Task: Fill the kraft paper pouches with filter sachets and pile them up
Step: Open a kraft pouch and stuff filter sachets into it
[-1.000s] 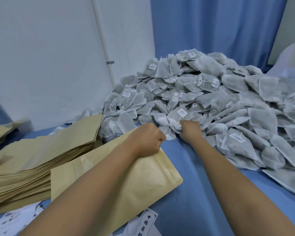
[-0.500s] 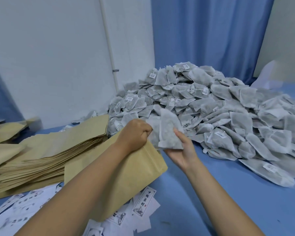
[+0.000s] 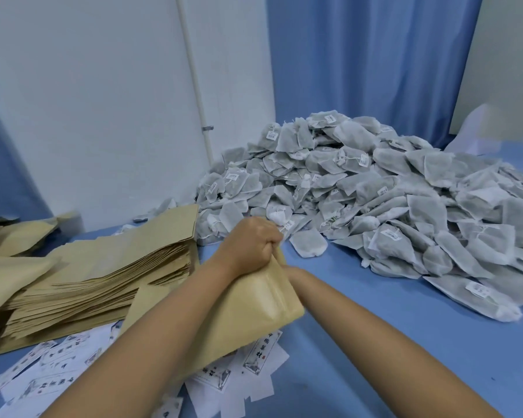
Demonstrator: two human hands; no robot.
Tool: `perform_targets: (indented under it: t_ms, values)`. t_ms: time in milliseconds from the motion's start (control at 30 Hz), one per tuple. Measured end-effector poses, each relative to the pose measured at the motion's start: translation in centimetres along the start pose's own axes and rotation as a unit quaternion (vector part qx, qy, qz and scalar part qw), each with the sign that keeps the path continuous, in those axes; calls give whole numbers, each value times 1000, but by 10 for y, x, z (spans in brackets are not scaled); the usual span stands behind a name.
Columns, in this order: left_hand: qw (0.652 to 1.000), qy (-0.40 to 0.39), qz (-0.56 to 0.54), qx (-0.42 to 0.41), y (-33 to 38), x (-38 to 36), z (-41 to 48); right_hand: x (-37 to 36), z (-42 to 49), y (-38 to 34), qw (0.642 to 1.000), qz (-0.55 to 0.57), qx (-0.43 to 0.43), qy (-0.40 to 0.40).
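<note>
- The left hand (image 3: 252,240) is clenched round the top edge of the kraft paper pouch (image 3: 248,312), pinching its mouth up off the blue tabletop (image 3: 375,342).
- The right forearm (image 3: 360,321) runs into the pouch's mouth; the right hand is hidden inside, so I cannot tell how its fingers lie.
- Printed paper labels (image 3: 261,352) lie scattered under and in front of the pouch, with black characters in a frame (too blurred to read).
- The filter sachets (image 3: 375,191) form a big heap just behind the pouch, many with small white tags whose print is too small to read.
- The pouch's contents are out of sight.
- A stack of flat kraft pouches (image 3: 103,273) lies to the left, beside the held one.
</note>
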State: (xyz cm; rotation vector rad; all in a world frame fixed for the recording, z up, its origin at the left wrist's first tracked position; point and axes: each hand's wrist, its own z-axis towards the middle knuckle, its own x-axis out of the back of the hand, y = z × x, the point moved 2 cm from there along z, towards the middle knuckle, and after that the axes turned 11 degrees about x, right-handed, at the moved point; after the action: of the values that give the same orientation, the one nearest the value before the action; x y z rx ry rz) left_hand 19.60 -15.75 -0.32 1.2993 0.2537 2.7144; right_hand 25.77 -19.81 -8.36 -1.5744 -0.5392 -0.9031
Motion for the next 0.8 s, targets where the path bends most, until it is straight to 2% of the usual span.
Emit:
perform_targets:
  t_ms: [33, 67, 100, 133, 167, 200, 233, 267, 300, 367, 533, 633, 733, 800]
  values:
    - [1000, 16, -3, 19, -7, 4, 3, 21, -6, 0, 987, 140, 77, 26]
    - [999, 33, -3, 26, -13, 6, 6, 43, -11, -5, 953, 283, 103, 32]
    - [999, 39, 2, 25, -17, 8, 10, 62, -18, 6, 901, 406, 136, 65]
    - [999, 38, 11, 19, -19, 6, 14, 77, -16, 33, 890, 410, 97, 174]
    - [999, 32, 20, 17, -19, 3, 18, 85, -10, 64, 908, 312, 22, 279]
    - [999, 24, 27, 17, -19, -1, 21, 88, -5, 93, 932, 129, -84, 329]
    - [999, 15, 31, 15, -18, -7, 24, 88, -6, 125, 929, -44, -188, 316]
    - [999, 9, 33, 9, -18, -13, 27, 89, -11, 150, 904, -161, -274, 285]
    - [999, 3, 34, 3, -17, -19, 29, 89, -17, 171, 882, -211, -334, 256]
    - [999, -4, 35, -6, -16, -30, 33, 85, -23, 198, 865, -236, -377, 232]
    - [999, -23, 43, -12, -13, -46, 34, 87, -17, 194, 850, -304, -303, 304]
    - [999, -20, 38, -8, -12, -45, 35, 80, -12, 176, 889, -276, -221, 291]
    - [999, -12, 33, -4, -12, -40, 35, 68, -10, 152, 936, -153, -74, 310]
    - [999, -9, 30, -7, -12, -35, 34, 63, -8, 141, 951, -74, -13, 300]
